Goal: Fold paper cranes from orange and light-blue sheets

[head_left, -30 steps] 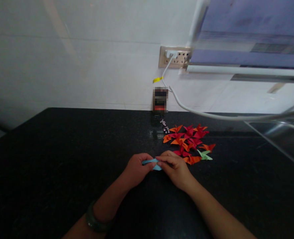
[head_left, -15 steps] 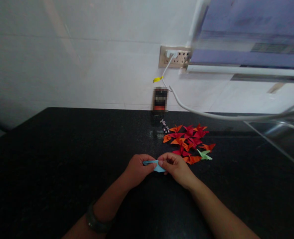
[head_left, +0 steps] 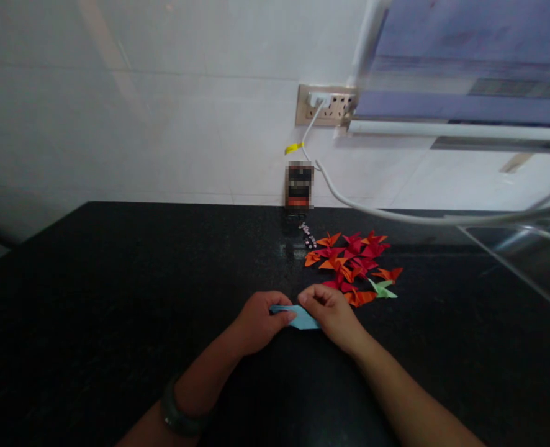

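Observation:
A small piece of light blue folded paper is held between both my hands just above the black counter. My left hand pinches its left end, fingers closed. My right hand pinches its right part, fingers curled over it. A dark bangle sits on my left wrist. Just beyond my right hand lies a pile of several folded paper pieces in red and orange, with one light green piece at its right edge.
A small dark box stands against the white tiled wall at the counter's back. Above it is a wall socket with a white cable running right. A blurred shelf and metal rack fill the upper right.
My right hand has slid slightly right along the blue paper, and more of the paper now shows between my hands. The left hand has barely moved.

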A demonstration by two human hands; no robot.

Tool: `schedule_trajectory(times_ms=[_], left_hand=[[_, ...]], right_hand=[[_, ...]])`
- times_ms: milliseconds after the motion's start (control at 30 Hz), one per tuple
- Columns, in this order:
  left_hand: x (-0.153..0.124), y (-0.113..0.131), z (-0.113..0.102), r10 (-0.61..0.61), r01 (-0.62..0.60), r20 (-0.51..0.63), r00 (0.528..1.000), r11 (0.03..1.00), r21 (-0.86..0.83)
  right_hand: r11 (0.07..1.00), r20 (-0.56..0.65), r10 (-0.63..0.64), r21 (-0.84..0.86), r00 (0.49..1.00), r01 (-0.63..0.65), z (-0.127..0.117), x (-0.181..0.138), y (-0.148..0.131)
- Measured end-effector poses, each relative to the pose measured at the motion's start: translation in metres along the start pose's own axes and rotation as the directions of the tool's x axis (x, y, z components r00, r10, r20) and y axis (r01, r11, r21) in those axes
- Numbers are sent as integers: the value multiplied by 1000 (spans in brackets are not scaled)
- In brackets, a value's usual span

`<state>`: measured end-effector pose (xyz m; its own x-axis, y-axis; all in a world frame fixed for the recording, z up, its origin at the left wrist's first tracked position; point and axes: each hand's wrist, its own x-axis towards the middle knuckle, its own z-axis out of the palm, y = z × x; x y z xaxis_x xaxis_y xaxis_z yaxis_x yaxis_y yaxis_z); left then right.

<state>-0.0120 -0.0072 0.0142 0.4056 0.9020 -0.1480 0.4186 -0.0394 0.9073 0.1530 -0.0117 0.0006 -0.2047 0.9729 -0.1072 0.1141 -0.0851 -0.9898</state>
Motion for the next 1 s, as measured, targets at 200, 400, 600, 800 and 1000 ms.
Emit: schedule_trajectory(times_ms=[200, 400, 600, 800, 1000], left_hand=[[2, -6, -4, 6, -7, -33, 999, 1000, -30], [1, -3, -5, 26, -26, -8, 1000, 999, 32], [-1, 2, -4, 45, -44, -18, 999, 995, 88], [1, 0, 0, 124, -118, -74, 989, 989, 90], [2, -3, -6, 84, -86, -70, 994, 996, -14]], right_hand=[[814, 123, -427, -380, 896, 440, -5, -4, -6], [752, 276, -398, -447, 875, 484, -9, -5, -10], [711, 326, -365, -507, 872, 487, -10, -7, -13], [657, 313, -375, -574, 873, 488, -9, -5, -10], [757, 212, -376, -490, 902, 431, 0, -2, -7]])
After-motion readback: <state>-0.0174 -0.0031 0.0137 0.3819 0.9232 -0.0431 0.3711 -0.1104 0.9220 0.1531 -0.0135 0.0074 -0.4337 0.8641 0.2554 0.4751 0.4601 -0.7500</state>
